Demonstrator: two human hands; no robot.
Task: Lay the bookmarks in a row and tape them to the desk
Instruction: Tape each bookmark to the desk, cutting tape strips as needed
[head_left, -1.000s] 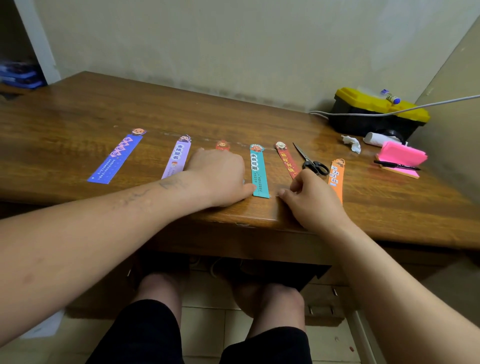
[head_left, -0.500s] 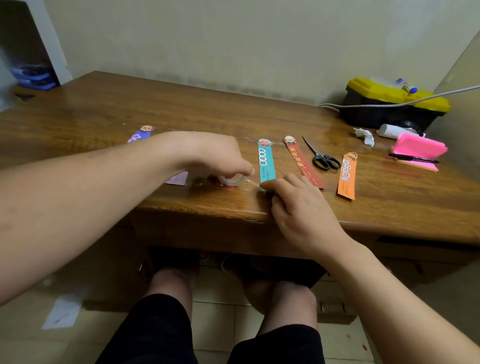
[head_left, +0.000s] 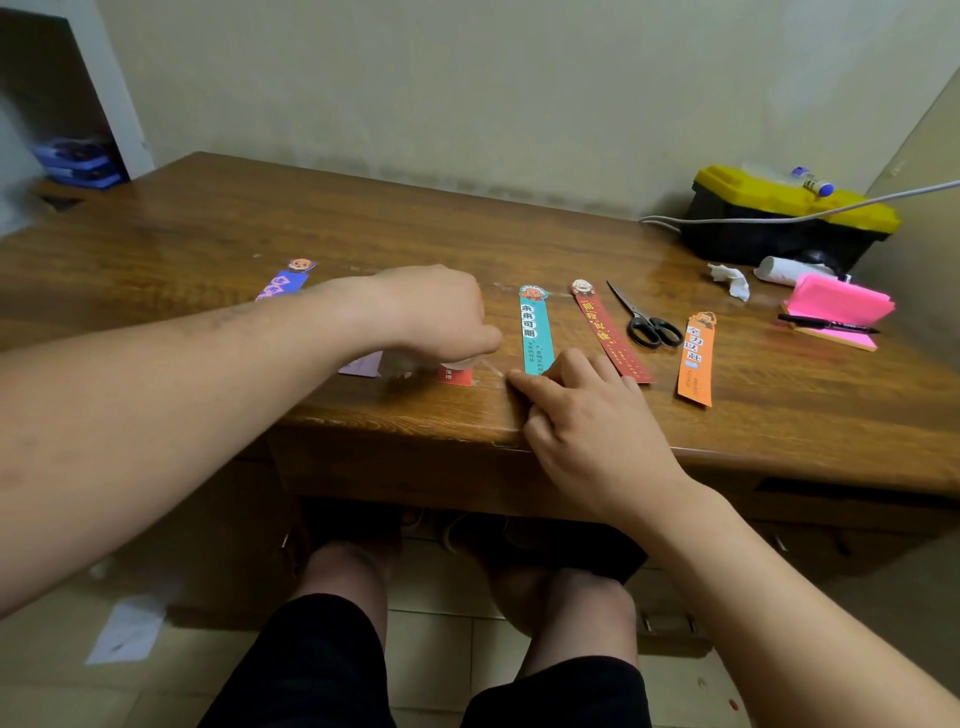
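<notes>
Beyond the bookmarks (head_left: 534, 332), bottle (head_left: 813, 182) lies atop closed toolbox (head_left: 748, 193).

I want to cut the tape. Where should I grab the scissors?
Grip the scissors by the black loop handles, coming from the near edge of the desk. They lie flat with blades together, handles toward you and tips pointing away.

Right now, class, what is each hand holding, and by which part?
The left hand grips the tape roll round its rim, from above. The right hand holds nothing: its forefinger presses the tape's free end onto the desk.
</notes>
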